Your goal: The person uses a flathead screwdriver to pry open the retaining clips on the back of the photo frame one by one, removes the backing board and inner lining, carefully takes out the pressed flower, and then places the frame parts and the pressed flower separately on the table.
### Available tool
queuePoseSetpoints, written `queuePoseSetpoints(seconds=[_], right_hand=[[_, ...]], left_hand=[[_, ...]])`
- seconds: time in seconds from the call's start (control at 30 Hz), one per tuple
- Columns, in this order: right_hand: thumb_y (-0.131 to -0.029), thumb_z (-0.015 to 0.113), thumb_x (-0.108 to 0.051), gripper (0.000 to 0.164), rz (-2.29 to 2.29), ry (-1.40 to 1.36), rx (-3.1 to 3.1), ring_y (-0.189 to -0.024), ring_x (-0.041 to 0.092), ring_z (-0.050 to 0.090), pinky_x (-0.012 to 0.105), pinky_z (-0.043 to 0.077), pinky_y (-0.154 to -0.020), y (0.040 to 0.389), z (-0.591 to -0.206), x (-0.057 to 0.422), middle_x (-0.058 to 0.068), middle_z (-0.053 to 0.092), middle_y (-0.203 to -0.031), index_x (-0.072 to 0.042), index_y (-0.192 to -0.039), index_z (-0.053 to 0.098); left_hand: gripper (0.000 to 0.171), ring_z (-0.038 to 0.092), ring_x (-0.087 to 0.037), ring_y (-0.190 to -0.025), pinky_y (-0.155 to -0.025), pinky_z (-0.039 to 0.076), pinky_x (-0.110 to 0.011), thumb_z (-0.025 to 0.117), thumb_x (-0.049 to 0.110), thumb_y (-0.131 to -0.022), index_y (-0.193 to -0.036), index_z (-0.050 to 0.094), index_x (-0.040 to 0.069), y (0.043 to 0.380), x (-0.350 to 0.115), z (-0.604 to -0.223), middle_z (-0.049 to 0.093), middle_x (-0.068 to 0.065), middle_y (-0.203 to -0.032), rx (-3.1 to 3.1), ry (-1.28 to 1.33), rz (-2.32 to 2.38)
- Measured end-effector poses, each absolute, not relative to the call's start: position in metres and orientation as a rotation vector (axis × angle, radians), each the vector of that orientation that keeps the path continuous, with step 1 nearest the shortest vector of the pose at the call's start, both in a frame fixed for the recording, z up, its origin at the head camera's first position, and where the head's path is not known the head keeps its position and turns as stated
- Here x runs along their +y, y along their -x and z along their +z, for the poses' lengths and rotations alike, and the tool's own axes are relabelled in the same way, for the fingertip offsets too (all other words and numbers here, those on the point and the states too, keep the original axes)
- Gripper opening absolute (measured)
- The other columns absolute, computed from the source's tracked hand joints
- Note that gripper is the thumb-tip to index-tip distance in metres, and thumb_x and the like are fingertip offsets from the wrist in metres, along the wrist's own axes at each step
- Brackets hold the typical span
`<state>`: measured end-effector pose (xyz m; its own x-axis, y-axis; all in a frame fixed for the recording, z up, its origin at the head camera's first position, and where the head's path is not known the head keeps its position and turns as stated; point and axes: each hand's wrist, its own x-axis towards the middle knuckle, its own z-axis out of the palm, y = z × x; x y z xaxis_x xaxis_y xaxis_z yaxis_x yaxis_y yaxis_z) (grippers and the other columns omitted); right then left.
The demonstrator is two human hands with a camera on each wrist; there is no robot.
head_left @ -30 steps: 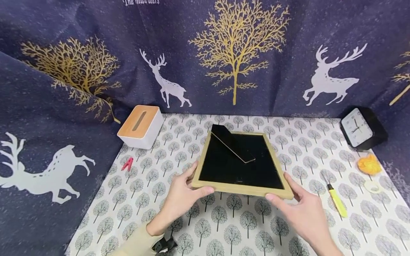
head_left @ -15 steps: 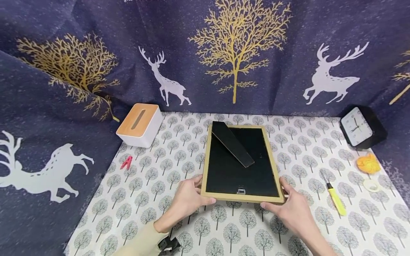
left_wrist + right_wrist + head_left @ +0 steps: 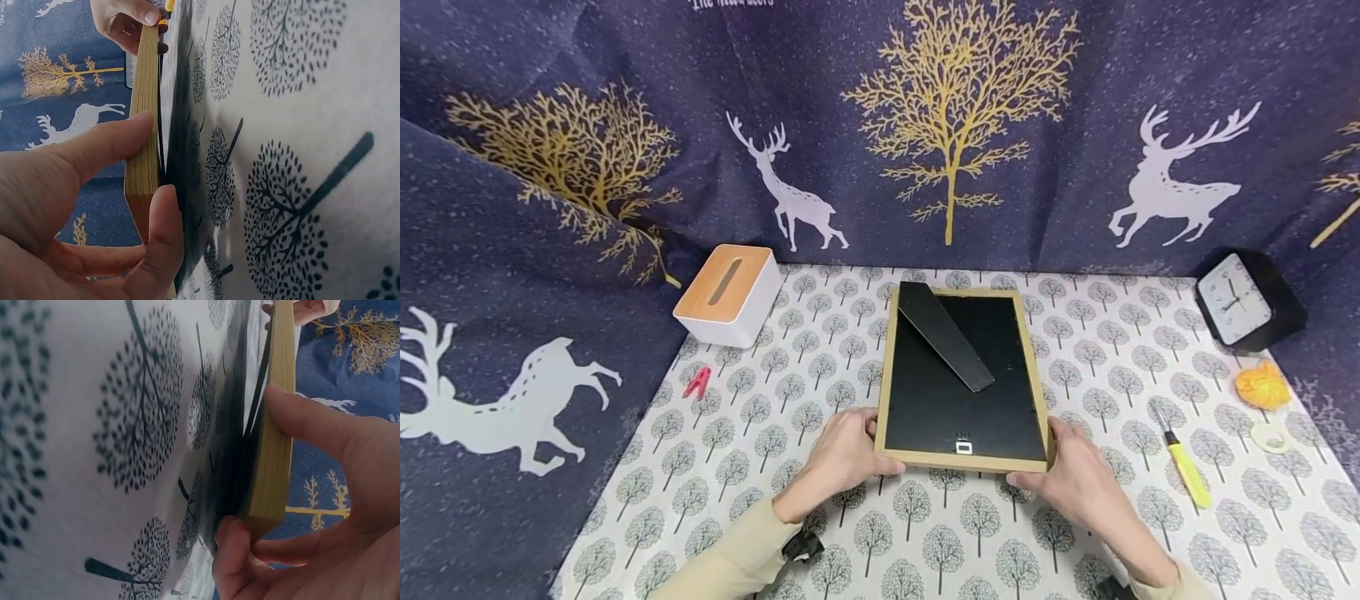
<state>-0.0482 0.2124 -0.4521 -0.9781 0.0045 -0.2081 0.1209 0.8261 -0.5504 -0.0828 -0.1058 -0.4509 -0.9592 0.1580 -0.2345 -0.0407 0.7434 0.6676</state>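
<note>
A picture frame with a pale wooden edge lies back side up, close over the patterned cloth. Its black stand leg slants across the black back panel, and a small metal hanger sits at the near edge. My left hand grips the near left corner, thumb on the front edge. At the near right corner my right hand grips it the same way. Both wrist views show the thumbs on the wooden edge and fingertips at its underside, with a narrow gap above the cloth.
A white tissue box with a wooden lid stands at the back left, a red clip before it. To the right are a black clock, an orange bundle, a tape roll and a yellow-handled screwdriver.
The picture frame has come down from a tilted, raised pose to lie nearly flat near the table. Both hands have moved down with it, still holding its near corners.
</note>
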Motion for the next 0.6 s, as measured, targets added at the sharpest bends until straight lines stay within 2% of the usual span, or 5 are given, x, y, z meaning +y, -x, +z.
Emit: queuePoseSetpoints(seconds=[0.1, 0.23, 0.4, 0.47, 0.6], right_hand=[[-0.071, 0.101, -0.040, 0.117, -0.848, -0.101, 2.814, -0.109, 0.040, 0.062, 0.068, 0.057, -0.101, 0.0509, -0.4520, 0.2122, 0.035, 0.059, -0.133, 0.016, -0.155, 0.041], [-0.071, 0.101, -0.040, 0.119, -0.825, -0.129, 2.797, -0.109, 0.042, 0.063, 0.070, 0.057, -0.102, 0.0515, -0.4538, 0.2101, 0.038, 0.053, -0.138, 0.017, -0.156, 0.040], [-0.071, 0.101, -0.038, 0.119, -0.788, -0.158, 2.777, -0.097, 0.037, 0.063, 0.064, 0.062, -0.093, 0.0530, -0.4569, 0.2041, 0.034, 0.050, -0.136, 0.017, -0.156, 0.039], [-0.070, 0.102, -0.037, 0.118, -0.767, -0.159, 2.786, -0.093, 0.034, 0.062, 0.062, 0.064, -0.088, 0.0539, -0.4575, 0.2040, 0.033, 0.051, -0.132, 0.017, -0.156, 0.040], [-0.069, 0.102, -0.036, 0.117, -0.738, -0.155, 2.794, -0.089, 0.032, 0.060, 0.058, 0.064, -0.082, 0.0553, -0.4591, 0.2069, 0.032, 0.052, -0.127, 0.018, -0.154, 0.041]], left_hand=[[0.065, 0.063, -0.012, -0.080, -0.071, 0.056, -0.029, 0.106, 0.022, -0.065, -0.122, 0.076, 0.012, 0.0850, -0.1039, -0.4533, 0.076, 0.002, -0.093, 2.680, -0.080, 1.014], [0.075, 0.064, -0.015, -0.082, -0.069, 0.058, -0.030, 0.107, 0.025, -0.063, -0.127, 0.074, 0.005, 0.0856, -0.1025, -0.4552, 0.075, -0.004, -0.100, 2.715, -0.064, 0.946], [0.088, 0.062, -0.017, -0.076, -0.060, 0.057, -0.027, 0.108, 0.028, -0.060, -0.134, 0.071, -0.002, 0.0865, -0.1054, -0.4594, 0.072, -0.009, -0.098, 2.754, -0.095, 0.867], [0.085, 0.061, -0.017, -0.073, -0.057, 0.057, -0.027, 0.108, 0.029, -0.060, -0.131, 0.073, -0.003, 0.0887, -0.1050, -0.4596, 0.073, -0.010, -0.097, 2.770, -0.135, 0.838], [0.079, 0.062, -0.016, -0.070, -0.062, 0.063, -0.029, 0.109, 0.033, -0.060, -0.122, 0.075, -0.003, 0.0929, -0.1018, -0.4602, 0.077, -0.013, -0.100, 2.805, -0.212, 0.752]])
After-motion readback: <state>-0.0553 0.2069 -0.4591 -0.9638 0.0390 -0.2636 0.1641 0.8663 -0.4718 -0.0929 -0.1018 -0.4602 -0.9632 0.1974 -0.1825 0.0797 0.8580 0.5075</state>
